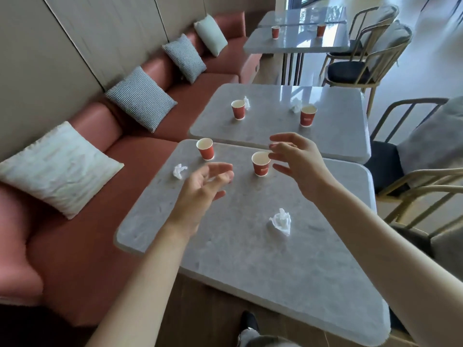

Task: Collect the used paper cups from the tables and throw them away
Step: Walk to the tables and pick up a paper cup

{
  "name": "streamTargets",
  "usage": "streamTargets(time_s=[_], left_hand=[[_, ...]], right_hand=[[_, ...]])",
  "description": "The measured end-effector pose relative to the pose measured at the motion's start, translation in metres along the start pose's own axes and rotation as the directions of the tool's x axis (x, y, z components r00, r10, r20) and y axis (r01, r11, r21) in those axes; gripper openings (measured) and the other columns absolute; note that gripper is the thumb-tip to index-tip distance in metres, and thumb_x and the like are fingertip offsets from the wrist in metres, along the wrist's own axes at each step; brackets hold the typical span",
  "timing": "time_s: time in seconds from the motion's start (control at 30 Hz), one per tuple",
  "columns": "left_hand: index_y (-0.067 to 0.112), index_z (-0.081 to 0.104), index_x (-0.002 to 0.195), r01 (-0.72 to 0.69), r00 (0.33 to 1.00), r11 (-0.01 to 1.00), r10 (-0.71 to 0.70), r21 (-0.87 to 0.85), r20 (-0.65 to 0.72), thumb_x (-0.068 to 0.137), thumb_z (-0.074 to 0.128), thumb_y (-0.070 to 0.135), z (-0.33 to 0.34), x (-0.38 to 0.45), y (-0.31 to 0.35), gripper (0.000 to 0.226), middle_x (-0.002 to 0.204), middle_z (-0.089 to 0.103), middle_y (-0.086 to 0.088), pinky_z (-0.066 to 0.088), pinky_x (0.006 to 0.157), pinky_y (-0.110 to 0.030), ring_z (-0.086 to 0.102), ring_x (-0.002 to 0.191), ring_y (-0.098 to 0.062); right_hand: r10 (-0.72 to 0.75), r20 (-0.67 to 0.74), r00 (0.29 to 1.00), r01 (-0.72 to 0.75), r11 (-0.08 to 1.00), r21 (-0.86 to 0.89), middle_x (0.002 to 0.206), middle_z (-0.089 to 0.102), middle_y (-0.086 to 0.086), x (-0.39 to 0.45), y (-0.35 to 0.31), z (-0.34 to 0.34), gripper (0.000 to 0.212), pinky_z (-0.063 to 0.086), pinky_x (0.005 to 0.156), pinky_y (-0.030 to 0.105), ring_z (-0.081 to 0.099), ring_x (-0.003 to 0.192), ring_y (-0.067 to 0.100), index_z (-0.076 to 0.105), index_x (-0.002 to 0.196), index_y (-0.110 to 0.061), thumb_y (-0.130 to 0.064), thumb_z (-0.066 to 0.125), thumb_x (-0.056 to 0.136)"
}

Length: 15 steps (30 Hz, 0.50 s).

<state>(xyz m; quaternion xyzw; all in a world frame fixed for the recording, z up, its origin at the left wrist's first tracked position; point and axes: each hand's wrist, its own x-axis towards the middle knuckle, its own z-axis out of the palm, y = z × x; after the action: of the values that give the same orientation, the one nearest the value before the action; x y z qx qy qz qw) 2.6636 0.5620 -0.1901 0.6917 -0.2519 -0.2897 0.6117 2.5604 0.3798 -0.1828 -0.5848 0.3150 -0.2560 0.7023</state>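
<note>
**Hands over the near table**

We see the long red-brown upholstered bench (82,246) beside the grey marble-topped near table (250,259). Our right hand (298,164) is spread, fingers curved just beside a red paper cup with white interior (261,163); our left hand (203,189) hovers loosely splayed, holding nothing. A second red paper cup (206,148) stands upright near the far-left corner.

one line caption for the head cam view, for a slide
Both open hands, right hand nearest, reach toward a red paper cup on the grey table, with more cups waiting on tables beyond.
</note>
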Motion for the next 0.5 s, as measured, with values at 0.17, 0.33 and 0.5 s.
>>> streamTargets(time_s=[0.17,0.33,0.5], left_hand=[[0.028,0.071,0.1,-0.016,0.997,0.999,0.013,0.037,0.081,0.078,0.067,0.037,-0.011,0.077,0.003,0.024,0.106,0.07,0.014,0.05,0.089,-0.027,0.067,0.109,-0.009],[0.029,0.072,0.097,0.011,0.995,1.0,-0.013,0.021,0.1,0.075,0.071,0.035,-0.001,0.134,-0.019,0.022,0.097,0.071,0.021,0.051,0.085,-0.025,0.067,0.1,0.0],[0.028,0.067,0.097,0.065,0.994,0.998,-0.064,-0.011,0.086,0.084,0.077,0.018,0.025,0.182,-0.059,0.02,0.101,0.068,0.016,0.048,0.084,-0.027,0.064,0.09,0.001]], right_hand=[[0.0,-0.051,0.999,-0.001,1.0,-0.021,0.092,0.069,0.003,0.051,0.011,0.006,0.018,0.054,0.081,0.031,0.067,0.083,0.014,0.069,0.103,-0.019,-0.007,0.06,0.091],[0.03,-0.115,0.993,-0.034,0.999,-0.036,0.089,0.069,0.003,0.078,0.027,0.001,0.02,0.055,0.072,0.024,0.066,0.079,0.011,0.068,0.104,-0.017,-0.005,0.06,0.091],[0.047,-0.23,0.972,-0.055,0.998,-0.028,0.087,0.071,-0.002,0.097,0.048,-0.006,0.023,0.054,0.074,0.026,0.065,0.078,0.009,0.069,0.097,-0.022,-0.004,0.058,0.088]])
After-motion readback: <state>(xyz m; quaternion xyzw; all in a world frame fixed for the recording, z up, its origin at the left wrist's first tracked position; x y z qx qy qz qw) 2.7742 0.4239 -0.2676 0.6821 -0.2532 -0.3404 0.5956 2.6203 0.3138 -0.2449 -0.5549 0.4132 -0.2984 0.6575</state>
